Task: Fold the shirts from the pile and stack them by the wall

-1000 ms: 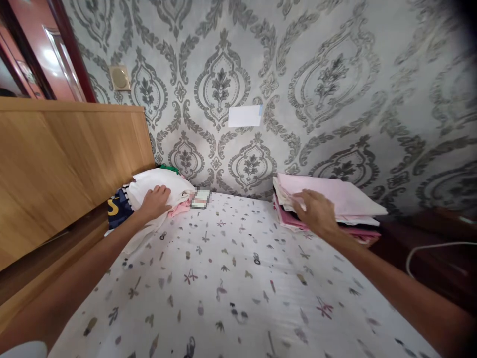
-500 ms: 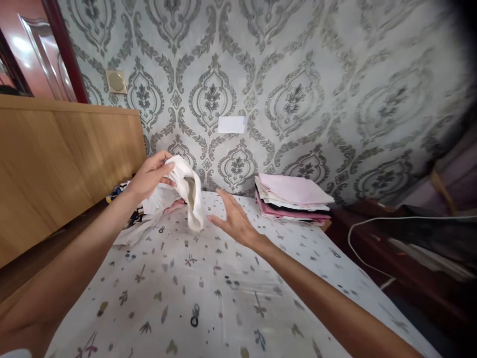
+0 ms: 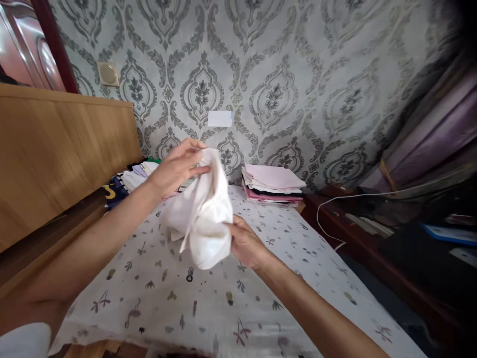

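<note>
A white garment (image 3: pixel 208 223) hangs bunched in the air between my two hands, above the patterned sheet. My left hand (image 3: pixel 182 166) pinches its upper edge, fingers curled over the cloth. Lower down on its right side, my right hand (image 3: pixel 246 241) grips another part between thumb and fingers. The garment's exact kind does not show, as it is folded in on itself. Behind my left forearm lies a loose pile of clothes (image 3: pixel 134 179), partly hidden. Farther right, a stack of folded pink, white and black clothes (image 3: pixel 274 184) sits against the wall side.
A white sheet with small plant prints (image 3: pixel 167 308) covers the surface. To the left stands a wooden cabinet (image 3: pixel 67 159). On the right are a dark red ledge (image 3: pixel 335 223), a white cable (image 3: pixel 320 214) and a tied purple curtain (image 3: pixel 421 134). Patterned wallpaper (image 3: pixel 261 89) is behind.
The white garment has been lifted clear of the pile and moved right. My right hand, open and empty before, has closed on its lower side. The view has shifted somewhat rightward.
</note>
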Available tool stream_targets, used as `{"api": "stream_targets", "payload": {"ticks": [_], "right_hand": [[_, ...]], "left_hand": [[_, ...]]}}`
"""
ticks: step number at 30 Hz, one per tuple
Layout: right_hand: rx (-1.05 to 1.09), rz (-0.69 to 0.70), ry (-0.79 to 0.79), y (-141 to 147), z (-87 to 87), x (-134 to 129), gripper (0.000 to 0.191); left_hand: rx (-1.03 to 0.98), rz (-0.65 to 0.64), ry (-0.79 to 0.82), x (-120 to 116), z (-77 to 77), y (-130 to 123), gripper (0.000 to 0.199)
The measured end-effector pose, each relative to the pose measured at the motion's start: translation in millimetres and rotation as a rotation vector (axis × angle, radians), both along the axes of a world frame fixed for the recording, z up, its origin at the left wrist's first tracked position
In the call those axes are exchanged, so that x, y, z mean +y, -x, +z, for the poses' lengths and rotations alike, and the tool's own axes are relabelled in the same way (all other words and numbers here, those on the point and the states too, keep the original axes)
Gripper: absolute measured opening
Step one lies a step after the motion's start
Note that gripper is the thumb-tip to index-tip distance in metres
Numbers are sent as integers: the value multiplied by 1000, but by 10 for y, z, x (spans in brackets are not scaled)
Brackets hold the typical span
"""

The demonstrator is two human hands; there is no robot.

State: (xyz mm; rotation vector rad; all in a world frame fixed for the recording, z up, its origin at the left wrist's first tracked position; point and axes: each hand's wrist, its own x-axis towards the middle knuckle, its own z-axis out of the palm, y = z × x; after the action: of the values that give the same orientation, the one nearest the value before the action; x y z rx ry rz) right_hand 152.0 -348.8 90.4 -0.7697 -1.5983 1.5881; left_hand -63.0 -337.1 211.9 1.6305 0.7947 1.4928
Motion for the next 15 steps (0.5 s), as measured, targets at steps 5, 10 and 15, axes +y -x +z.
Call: {"api": "stream_targets", "payload": {"ticks": [5,10,15], "right_hand": [[147,-374,157,-500,-350,105,49],[119,-830,360,-893,-913,230,54],[-64,-933,148,-968,-1090,230,73]], "left_hand": [[354,-117,97,-105,-632,-151,62],[817,-103,266,-306,-1643,-41,90],[859,185,92,-307,-2144,7,49]]}}
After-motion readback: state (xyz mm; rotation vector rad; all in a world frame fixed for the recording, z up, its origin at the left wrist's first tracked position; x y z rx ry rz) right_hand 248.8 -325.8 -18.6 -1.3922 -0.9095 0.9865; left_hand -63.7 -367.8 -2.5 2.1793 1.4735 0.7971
